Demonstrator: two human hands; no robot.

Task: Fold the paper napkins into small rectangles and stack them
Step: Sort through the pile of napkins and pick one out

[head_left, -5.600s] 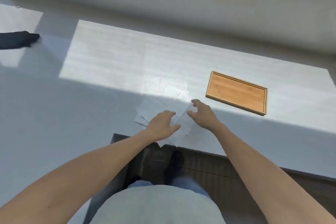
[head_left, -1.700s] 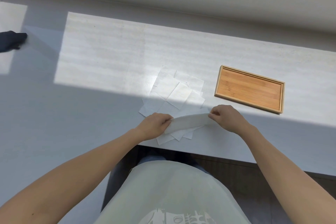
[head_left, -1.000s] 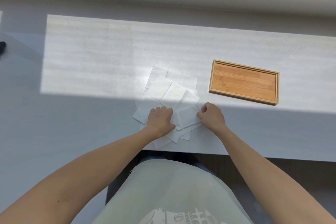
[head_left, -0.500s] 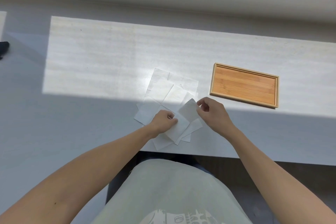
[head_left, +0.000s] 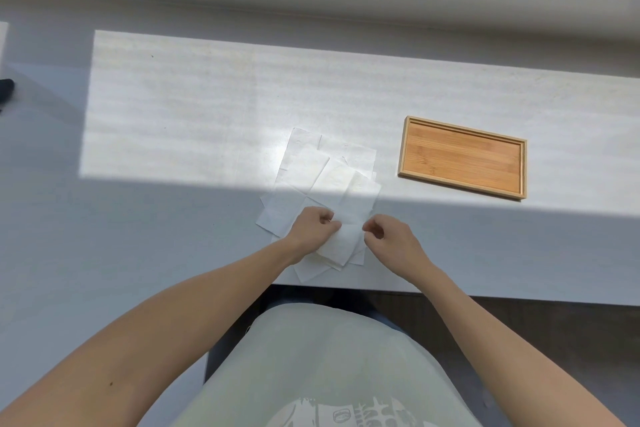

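Counter (head_left: 207, 107) looks barely started: left hand (head_left: 313, 230) and right hand (head_left: 389, 239) fingers pinch one napkin (head_left: 341, 241), loose pile (head_left: 311, 177) unfolded, tray (head_left: 462, 157) empty.

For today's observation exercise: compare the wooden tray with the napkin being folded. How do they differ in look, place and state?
The wooden tray is orange-brown with a raised rim; the napkin being folded is white, thin and soft. The tray lies alone in sunlight, untouched; the napkin sits in shade on a loose napkin pile, with the left hand on it and the right hand at its edge. Both are rectangular and lie on the table.
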